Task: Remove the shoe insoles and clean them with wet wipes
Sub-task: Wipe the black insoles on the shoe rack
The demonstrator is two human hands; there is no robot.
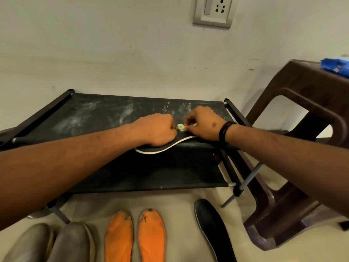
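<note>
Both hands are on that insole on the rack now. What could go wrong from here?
The black insole overhangs the dusty shoe rack's front edge, so it could slip off or pick up dust. The small wad pinched between the left hand and right hand might tear.

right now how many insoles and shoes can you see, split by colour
black insoles: 2, one on the rack, one on the floor
orange insoles: 2
grey-brown shoes: 2
total: 6
</note>
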